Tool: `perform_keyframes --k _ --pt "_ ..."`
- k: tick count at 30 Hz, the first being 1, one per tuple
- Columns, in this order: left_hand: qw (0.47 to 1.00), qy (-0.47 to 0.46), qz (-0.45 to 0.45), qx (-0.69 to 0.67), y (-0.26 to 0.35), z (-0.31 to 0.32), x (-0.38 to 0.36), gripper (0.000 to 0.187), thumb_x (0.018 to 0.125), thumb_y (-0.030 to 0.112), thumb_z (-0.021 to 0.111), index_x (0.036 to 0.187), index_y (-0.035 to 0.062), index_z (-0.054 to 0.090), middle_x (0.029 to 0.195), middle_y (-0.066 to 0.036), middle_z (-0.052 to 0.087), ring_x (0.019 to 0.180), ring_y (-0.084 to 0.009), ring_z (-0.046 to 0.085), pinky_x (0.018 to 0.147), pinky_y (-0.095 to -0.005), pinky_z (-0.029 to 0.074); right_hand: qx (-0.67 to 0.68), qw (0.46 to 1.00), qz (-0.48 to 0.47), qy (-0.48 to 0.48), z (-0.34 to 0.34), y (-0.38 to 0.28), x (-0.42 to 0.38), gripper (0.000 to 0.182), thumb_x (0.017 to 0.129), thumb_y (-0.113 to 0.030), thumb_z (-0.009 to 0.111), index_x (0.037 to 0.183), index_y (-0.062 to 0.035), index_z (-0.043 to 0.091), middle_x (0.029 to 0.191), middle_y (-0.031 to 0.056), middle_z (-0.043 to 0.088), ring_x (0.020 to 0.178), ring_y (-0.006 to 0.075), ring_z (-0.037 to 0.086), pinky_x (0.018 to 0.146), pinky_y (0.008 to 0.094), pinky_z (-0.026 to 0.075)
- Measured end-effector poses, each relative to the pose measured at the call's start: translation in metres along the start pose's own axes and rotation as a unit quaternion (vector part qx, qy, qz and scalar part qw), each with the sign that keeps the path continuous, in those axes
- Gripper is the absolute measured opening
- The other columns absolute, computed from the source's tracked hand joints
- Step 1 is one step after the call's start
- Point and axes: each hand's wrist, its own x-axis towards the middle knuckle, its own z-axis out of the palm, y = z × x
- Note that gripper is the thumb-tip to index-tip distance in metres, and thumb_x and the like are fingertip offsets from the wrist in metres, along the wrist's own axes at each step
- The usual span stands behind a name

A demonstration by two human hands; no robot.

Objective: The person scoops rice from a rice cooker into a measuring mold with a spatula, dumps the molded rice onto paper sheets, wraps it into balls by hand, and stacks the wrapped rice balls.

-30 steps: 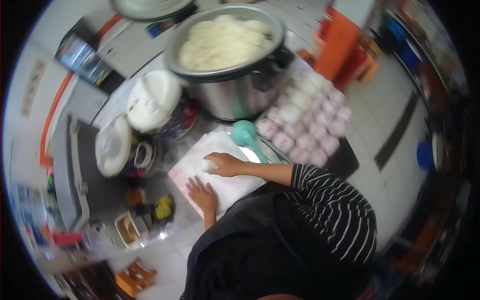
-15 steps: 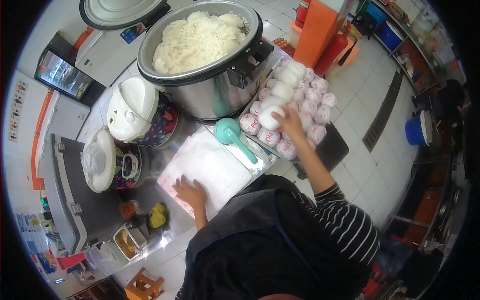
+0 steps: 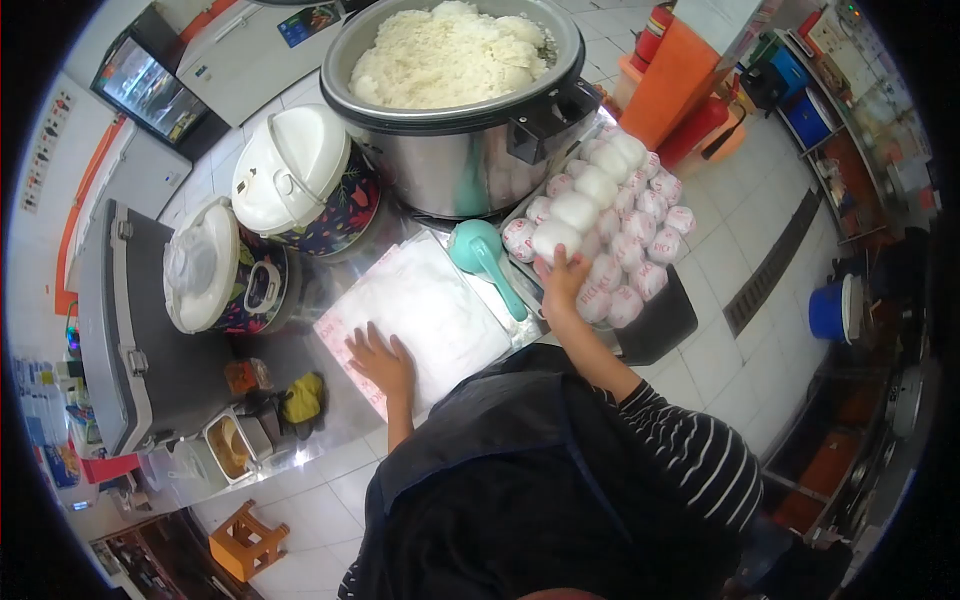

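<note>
My left hand (image 3: 385, 365) lies open on a stack of white wrapping paper (image 3: 425, 320), whose left edge shows pink print. To the right, my right hand (image 3: 564, 282) is open at the near side of a tray of round rice packs wrapped in red-printed paper (image 3: 627, 248). Its fingertips are by the nearest plain white pack (image 3: 556, 238), one of several in a row on top. A turquoise scoop (image 3: 485, 258) with a round bowl sits at the paper's upper right corner.
A big steel cooker (image 3: 455, 160) full of cooked rice (image 3: 450, 60) stands behind the paper. Two flower-patterned rice containers (image 3: 325, 200) with white lids are at left, near a grey cool box (image 3: 150, 330). A metal pan (image 3: 235, 445) and an orange stool (image 3: 246, 542) are lower left.
My right hand has let go of the white pack and drawn back toward me, leaving it at the row's near end. My left hand stays on the paper. The view has shifted slightly.
</note>
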Motion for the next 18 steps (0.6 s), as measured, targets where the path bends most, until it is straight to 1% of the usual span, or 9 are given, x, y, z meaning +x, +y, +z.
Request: perform_keyframes --k 3,6,8,10,11,13,15,16,18 --pt "1.000 0.002 -0.008 -0.007 -0.001 -0.002 0.000 0.054 0.089 0.030 0.048 0.138 0.0081 0.037 0.143 -0.020 0.031 0.138 -0.0402 0.014 0.106 -0.0631 0.010 0.025 0.999 0.002 -0.026 -0.003 0.005 0.008 0.043 0.085 -0.006 0.062 0.114 -0.0053 0.030 0.118 0.0122 0.037 0.107 0.0262 0.047 0.084 0.0437 0.055" --pt "1.000 0.007 -0.012 -0.019 0.002 -0.004 0.002 0.054 0.089 0.030 0.049 0.137 0.0083 0.038 0.142 -0.020 0.032 0.138 -0.0398 0.015 0.106 -0.0629 0.010 -0.286 0.957 -0.011 -0.044 -0.007 -0.011 0.011 0.049 0.072 -0.004 0.068 0.109 -0.0008 0.037 0.111 0.0140 0.044 0.105 0.0271 0.047 0.089 0.0388 0.049" --pt "1.000 0.017 0.001 0.008 0.000 0.002 0.002 0.052 0.088 0.030 0.050 0.135 0.0086 0.042 0.141 -0.018 0.036 0.137 -0.0388 0.018 0.107 -0.0625 0.010 -0.513 0.810 -0.274 -0.070 -0.044 0.008 0.035 0.035 0.077 -0.008 0.063 0.107 0.0009 0.048 0.105 0.0160 0.053 0.103 0.0305 0.051 0.095 0.0426 0.043" --pt "0.995 0.069 0.037 0.058 -0.002 0.024 -0.008 0.043 0.087 0.022 0.051 0.127 0.0044 0.050 0.134 -0.018 0.044 0.133 -0.0376 0.026 0.108 -0.0599 0.012 -0.539 0.748 -0.384 -0.045 -0.077 0.032 0.041 0.037 0.088 -0.018 0.057 0.114 0.0067 0.048 0.114 0.0219 0.051 0.114 0.0353 0.046 0.103 0.0434 0.031" --pt "0.996 0.066 0.039 -0.046 0.004 0.021 -0.009 0.039 0.085 0.015 0.050 0.121 0.0025 0.054 0.130 -0.020 0.048 0.129 -0.0382 0.033 0.108 -0.0555 0.019 -0.563 0.763 -0.313 -0.052 -0.080 0.028 0.039 0.038 0.092 -0.019 0.053 0.119 0.0076 0.047 0.117 0.0226 0.050 0.115 0.0359 0.045 0.103 0.0431 0.032" --pt "0.983 0.065 0.026 -0.172 0.009 0.066 -0.012 0.037 0.081 0.006 0.045 0.116 0.0016 0.056 0.119 -0.023 0.053 0.116 -0.0365 0.046 0.102 -0.0471 0.032 -0.525 0.713 -0.452 -0.111 -0.067 0.028 0.028 0.038 0.086 -0.021 0.061 0.109 0.0066 0.048 0.104 0.0228 0.054 0.098 0.0358 0.053 0.082 0.0423 0.043" --pt "0.949 -0.039 0.012 -0.312 0.050 0.015 -0.008 0.033 0.077 0.004 0.046 0.107 0.0025 0.058 0.112 -0.019 0.056 0.110 -0.0336 0.049 0.099 -0.0449 0.034 -0.564 0.667 -0.392 -0.289 -0.016 0.006 -0.014 0.042 0.082 -0.018 0.064 0.115 0.0018 0.048 0.103 0.0209 0.053 0.102 0.0371 0.052 0.086 0.0394 0.044" --pt "0.931 0.036 0.124 -0.343 0.053 0.045 -0.015 0.031 0.076 0.005 0.048 0.106 0.0033 0.058 0.107 -0.018 0.058 0.104 -0.0340 0.053 0.094 -0.0433 0.038 -0.627 0.623 -0.374 -0.282 0.001 0.003 -0.034 0.045 0.082 -0.018 0.063 0.118 0.0018 0.047 0.107 0.0209 0.052 0.104 0.0370 0.052 0.089 0.0395 0.043" --pt "0.913 -0.168 0.095 -0.359 0.082 0.039 -0.008 0.022 0.077 0.008 0.051 0.098 0.0054 0.058 0.091 -0.018 0.062 0.086 -0.0357 0.059 0.076 -0.0438 0.047 -0.592 0.591 -0.415 -0.358 0.022 0.009 -0.051 0.044 0.082 -0.018 0.063 0.119 0.0019 0.047 0.107 0.0210 0.052 0.104 0.0369 0.052 0.089 0.0396 0.043"
